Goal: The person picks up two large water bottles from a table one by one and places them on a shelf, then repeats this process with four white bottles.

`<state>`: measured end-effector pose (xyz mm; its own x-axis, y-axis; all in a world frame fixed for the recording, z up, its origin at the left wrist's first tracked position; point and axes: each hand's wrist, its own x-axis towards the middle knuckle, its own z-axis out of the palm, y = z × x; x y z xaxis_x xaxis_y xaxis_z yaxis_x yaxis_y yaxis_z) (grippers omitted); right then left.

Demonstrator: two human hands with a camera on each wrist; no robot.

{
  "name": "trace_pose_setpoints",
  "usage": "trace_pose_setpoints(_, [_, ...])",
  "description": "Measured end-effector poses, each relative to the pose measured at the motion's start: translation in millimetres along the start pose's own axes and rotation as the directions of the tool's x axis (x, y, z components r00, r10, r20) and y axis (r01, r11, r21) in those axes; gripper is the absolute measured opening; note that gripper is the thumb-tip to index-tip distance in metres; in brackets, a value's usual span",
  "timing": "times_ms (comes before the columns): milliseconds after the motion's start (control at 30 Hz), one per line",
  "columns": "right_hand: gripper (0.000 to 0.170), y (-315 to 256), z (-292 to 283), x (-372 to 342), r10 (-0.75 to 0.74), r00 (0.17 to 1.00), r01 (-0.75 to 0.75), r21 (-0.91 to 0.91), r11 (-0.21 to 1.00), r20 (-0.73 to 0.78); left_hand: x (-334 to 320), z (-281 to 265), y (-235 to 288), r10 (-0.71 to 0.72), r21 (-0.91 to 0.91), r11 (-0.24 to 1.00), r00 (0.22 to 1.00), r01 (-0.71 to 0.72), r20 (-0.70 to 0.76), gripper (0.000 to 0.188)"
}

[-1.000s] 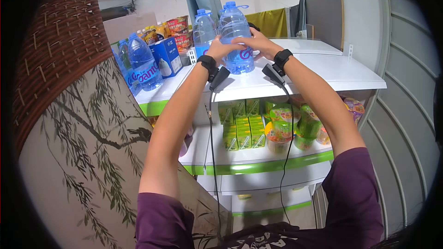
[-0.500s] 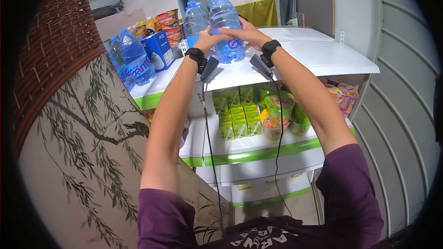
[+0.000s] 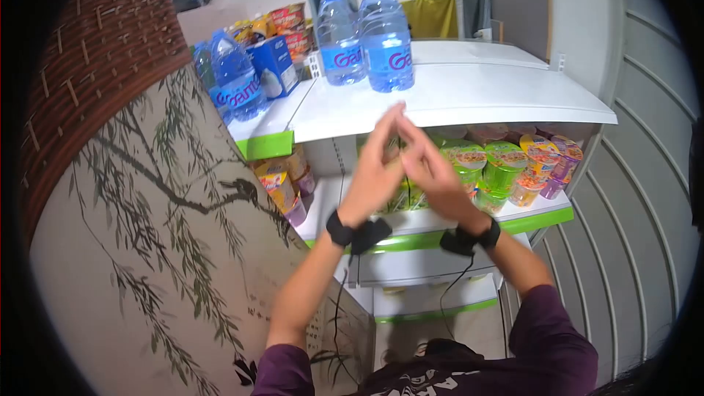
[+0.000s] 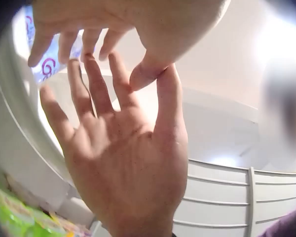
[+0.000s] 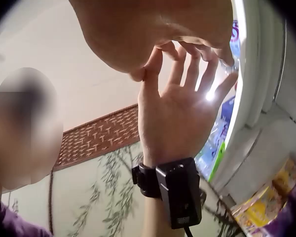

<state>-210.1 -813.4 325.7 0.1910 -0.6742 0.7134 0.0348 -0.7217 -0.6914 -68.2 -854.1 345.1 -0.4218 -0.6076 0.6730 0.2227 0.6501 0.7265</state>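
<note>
Two large, blue-tinted clear plastic water bottles with blue caps and blue labels are seen upright on the white upper shelf (image 3: 506, 99): the looped-handle bottle (image 3: 386, 40) nearer the front edge, the second bottle (image 3: 341, 44) just beside it, to the left. Whether they touch cannot be told. Neither is held.

Left hand (image 3: 372, 180) and right hand (image 3: 438, 180) are held up in front of the shelf's front edge, below bottle level. Both are empty; fingers are extended and loosely spread, palms turned to each other, with thumbs and some fingertips meeting, per both wrist views. Nothing is gripped.

On the adjoining shelf at left, similar bottles (image 3: 238, 81) are stood beside a blue cardboard box (image 3: 276, 66). Green-lidded instant noodle cups (image 3: 504, 169) are stocked on the shelf below.

Progress: setting of the two bottles is judged complete, since both are upright, unsupported and well apart from the hands. Whether anything is left to be placed or straightened cannot be told; no further item is in hand.
</note>
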Motion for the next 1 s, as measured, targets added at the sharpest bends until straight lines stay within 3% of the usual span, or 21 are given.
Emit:
trace_pose_setpoints(33, [0.062,8.1,8.3,-24.1,-0.012,1.000,0.012,-0.009,1.000,0.015,-29.0,4.3,-2.6,-0.049,0.019,0.999,0.999,0.050,-0.009,0.068])
trace_pose_setpoints(67, [0.061,18.6,16.3,-47.7,0.070,0.996,-0.072,0.032,0.997,0.050,-56.0,8.9,-10.3,-0.042,0.020,0.999,0.999,0.043,-0.032,0.067])
trace_pose_setpoints(133, [0.060,44.7,29.9,-92.3,0.204,0.965,-0.227,0.139,0.964,0.165,-117.7,19.0,-32.7,-0.212,-0.075,0.976,0.967,0.204,-0.141,0.066])
trace_pose_setpoints(167, [0.060,60.2,37.1,-112.5,0.248,0.936,-0.302,0.203,0.932,0.251,-151.3,24.2,-47.7,-0.291,-0.097,0.956,0.931,0.276,-0.221,0.066])
trace_pose_setpoints(233, [0.059,91.8,51.2,-149.4,0.390,0.825,-0.508,0.233,0.829,0.410,-227.7,33.7,-93.1,-0.336,-0.186,0.940,0.873,0.287,-0.354,0.066])
trace_pose_setpoints(267, [0.057,106.2,60.0,-168.4,0.407,0.779,-0.563,0.248,0.788,0.476,-259.6,42.0,-98.0,-0.397,-0.152,0.917,0.808,0.369,-0.435,0.065])
trace_pose_setpoints(300, [0.055,116.0,70.2,-187.2,0.419,0.721,-0.621,0.247,0.744,0.552,-285.2,58.5,-91.2,-0.500,-0.287,0.866,0.693,0.410,-0.519,0.063])
trace_pose_setpoints(400, [0.052,117.5,92.9,-238.1,0.375,0.592,-0.687,0.203,0.698,0.713,-352.1,96.6,-78.8,-0.423,-0.167,0.869,0.524,0.466,-0.740,0.059])
trace_pose_setpoints(467, [0.052,114.6,102.9,-272.6,0.372,0.467,-0.790,0.189,0.584,0.802,-392.8,133.3,-66.9,-0.375,-0.116,0.841,0.414,0.529,-0.829,0.057])
trace_pose_setpoints(567, [0.053,94.6,118.0,-308.4,0.322,0.273,-0.881,0.100,0.463,0.907,-422.7,175.4,-24.6,-0.350,-0.168,0.776,0.193,0.608,-0.917,0.054])
trace_pose_setpoints(700, [0.052,68.6,136.2,-337.4,0.115,0.103,-0.835,0.023,0.549,0.988,-473.3,223.3,2.0,-0.168,-0.135,0.817,0.007,0.561,-0.986,0.041])
trace_pose_setpoints(733, [0.051,58.7,137.6,-341.6,0.090,0.029,-0.847,-0.023,0.530,0.996,-479.9,236.3,8.8,-0.160,-0.166,0.822,-0.058,0.545,-0.985,0.039])
trace_pose_setpoints(833, [0.049,37.8,149.0,-358.1,0.032,-0.099,-0.838,-0.100,0.536,0.995,-501.5,264.0,27.3,-0.117,-0.181,0.845,-0.156,0.503,-0.981,0.035])
trace_pose_setpoints(1000, [0.043,-2.0,182.6,-405.6,-0.027,-0.198,-0.741,-0.131,0.659,0.980,-551.1,312.5,57.5,0.071,-0.068,0.856,-0.246,0.513,-0.967,0.032])
